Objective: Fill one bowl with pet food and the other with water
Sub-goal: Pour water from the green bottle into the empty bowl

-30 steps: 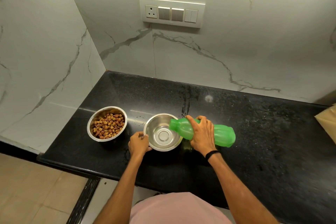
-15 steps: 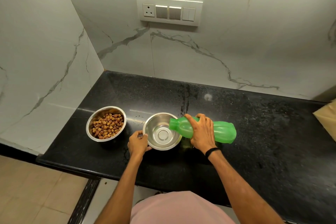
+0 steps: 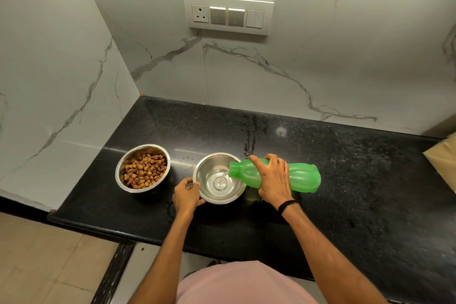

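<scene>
My right hand [image 3: 272, 177] is wrapped around the middle of the green bottle [image 3: 301, 177], fingers over the top and thumb toward the neck. The bottle lies nearly level, its open mouth over the right rim of the empty-side steel bowl [image 3: 209, 195]. A thin stream of water [image 3: 224, 176] runs from the mouth down to the middle of that bowl; a shallow clear pool shows at the bottom. A black band [image 3: 287, 205] sits on my right wrist.

My left hand [image 3: 186, 196] is cupped against the near-left wall of the same bowl, thumb at the rim, fingers curled round the outside, touching it. It pinches nothing else.

The second steel bowl [image 3: 123, 168] stands to the left of the first, apart from it, on the same black counter [image 3: 345, 180]. It holds brown pet food [image 3: 144, 173] pieces, heaped to roughly half its depth. Neither hand touches it.

Both bowls stand upright near the front-left part of the counter. Faint wet marks show on the counter between the two bowls. At the right edge of view, a tan bag or carton [image 3: 444, 163] is partly cut off; I cannot tell which. On the marble wall behind, a switch plate [image 3: 228, 14] with one socket.
</scene>
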